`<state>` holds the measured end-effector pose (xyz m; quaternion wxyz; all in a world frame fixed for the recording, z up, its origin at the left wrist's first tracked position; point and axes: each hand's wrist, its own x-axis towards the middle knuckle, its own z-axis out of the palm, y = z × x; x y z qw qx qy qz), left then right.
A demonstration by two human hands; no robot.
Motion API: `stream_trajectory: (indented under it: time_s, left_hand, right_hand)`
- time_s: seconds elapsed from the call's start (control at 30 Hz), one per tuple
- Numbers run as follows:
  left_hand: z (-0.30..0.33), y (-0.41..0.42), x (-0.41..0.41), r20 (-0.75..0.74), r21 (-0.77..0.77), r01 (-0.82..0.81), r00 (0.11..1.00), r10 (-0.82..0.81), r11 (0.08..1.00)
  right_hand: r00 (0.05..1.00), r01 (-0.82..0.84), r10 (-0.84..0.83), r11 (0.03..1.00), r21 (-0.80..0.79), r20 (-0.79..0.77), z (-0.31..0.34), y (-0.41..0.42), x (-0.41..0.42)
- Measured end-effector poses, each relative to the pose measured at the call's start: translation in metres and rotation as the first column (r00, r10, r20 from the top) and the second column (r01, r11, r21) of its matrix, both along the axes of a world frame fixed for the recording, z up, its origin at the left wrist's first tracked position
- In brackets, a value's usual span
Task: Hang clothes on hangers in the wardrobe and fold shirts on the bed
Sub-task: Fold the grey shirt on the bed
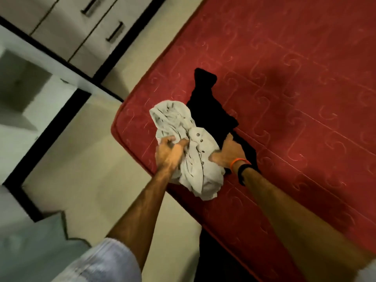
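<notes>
Crumpled pale grey shirt (191,155) with dark buttons lies bunched near the corner of the red quilted bed (295,68), partly overlapping a black garment (211,110) spread on the mattress beside it. The left hand (169,150) grips a fistful of the shirt's cloth with curled fingers, while the right hand (228,152), with an orange band and a black band at the wrist, rests on the shirt's far edge against the black garment, its fingers mostly hidden, so its grip cannot be told. Pale cupboard doors (81,27) with dark handles stand beyond the cream floor (91,169).

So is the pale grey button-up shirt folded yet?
No. The pale grey button-up shirt is bunched and crumpled, gripped by both hands at the red mattress corner.
</notes>
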<state>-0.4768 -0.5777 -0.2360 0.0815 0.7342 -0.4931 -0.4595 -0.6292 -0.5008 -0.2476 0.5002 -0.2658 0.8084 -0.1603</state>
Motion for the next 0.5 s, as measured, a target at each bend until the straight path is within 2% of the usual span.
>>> stream_trajectory:
  time_s: [0.07,0.13,0.23,0.3,0.37,0.5]
  left_hand:
    - [-0.010,0.002,0.008,0.025,0.055,0.015,1.000,-0.016,0.998]
    - [-0.019,0.000,0.011,0.099,0.001,-0.010,0.995,0.010,1.000]
    - [-0.028,-0.006,0.011,0.223,-0.082,0.041,0.975,-0.021,0.996]
    - [-0.024,-0.009,0.008,0.257,-0.131,0.037,0.967,-0.002,0.991]
    - [-0.016,-0.010,0.003,0.182,-0.156,-0.029,0.982,0.057,0.987]
    - [0.012,0.001,-0.001,-0.119,-0.247,-0.193,0.979,0.168,0.950]
  right_hand:
    - [0.995,-0.029,0.033,0.999,0.044,-0.094,-0.004,0.007,0.006]
    - [0.969,-0.042,0.038,0.999,-0.011,-0.246,-0.004,0.009,0.012]
    - [0.858,-0.120,-0.010,0.968,-0.219,-0.514,0.004,0.006,0.020]
    - [0.799,-0.205,-0.036,0.922,-0.329,-0.600,0.007,0.001,0.027]
    - [0.825,-0.245,-0.011,0.894,-0.374,-0.565,0.010,-0.005,0.029]
    - [0.959,-0.194,0.095,0.908,-0.372,-0.268,0.018,-0.011,0.027]
